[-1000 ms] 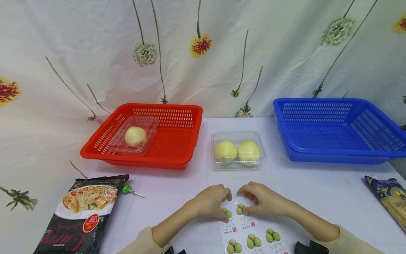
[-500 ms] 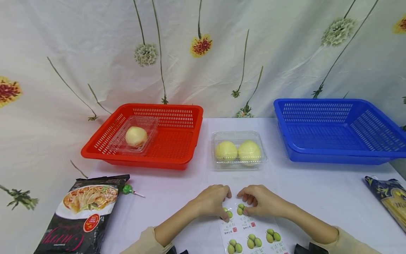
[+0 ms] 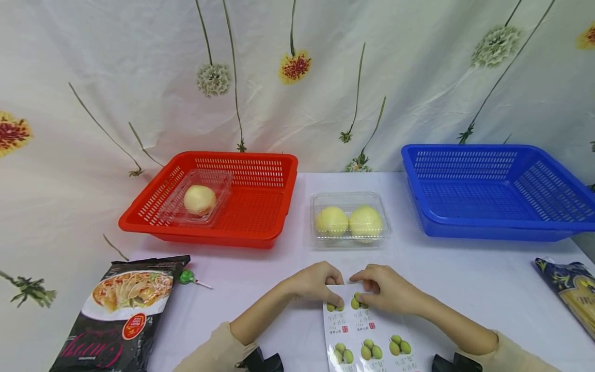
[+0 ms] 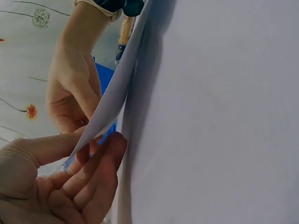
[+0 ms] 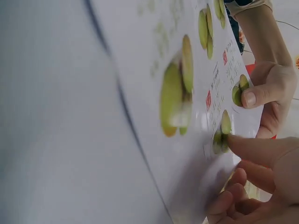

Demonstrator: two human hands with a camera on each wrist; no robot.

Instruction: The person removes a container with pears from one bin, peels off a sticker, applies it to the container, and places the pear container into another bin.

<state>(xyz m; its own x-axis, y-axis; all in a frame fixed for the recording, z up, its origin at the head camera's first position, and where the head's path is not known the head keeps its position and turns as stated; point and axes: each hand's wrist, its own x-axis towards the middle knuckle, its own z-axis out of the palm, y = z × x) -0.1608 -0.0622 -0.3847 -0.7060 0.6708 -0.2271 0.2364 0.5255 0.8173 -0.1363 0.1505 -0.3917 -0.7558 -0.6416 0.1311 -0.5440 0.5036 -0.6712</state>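
A white sticker sheet (image 3: 353, 338), printed with rows of green fruit pictures, writing and small red seals, lies in front of the person in the head view. My left hand (image 3: 318, 281) pinches its top left corner, thumb on the printed face and fingers behind. At the top right, my right hand (image 3: 390, 292) grips the same edge, its thumb beside a fruit picture in the right wrist view. The plain back of the sheet (image 4: 110, 100) shows raised off the tablecloth in the left wrist view. Beyond both hands stands a clear clamshell box (image 3: 350, 198) with two pale yellow fruits (image 3: 331, 221).
Back left is a red basket (image 3: 274, 235) holding a clear box with one round pale fruit (image 3: 199, 200). A blue basket (image 3: 492, 226) stands back right. A black noodle packet (image 3: 125, 310) and green lollipop (image 3: 186, 277) lie left; another packet (image 3: 569, 292) lies far right.
Both hands have risen slightly, bringing up the top edge of the sticker sheet. The left fingers have closed farther over its corner. Baskets, boxes and packets stay put.
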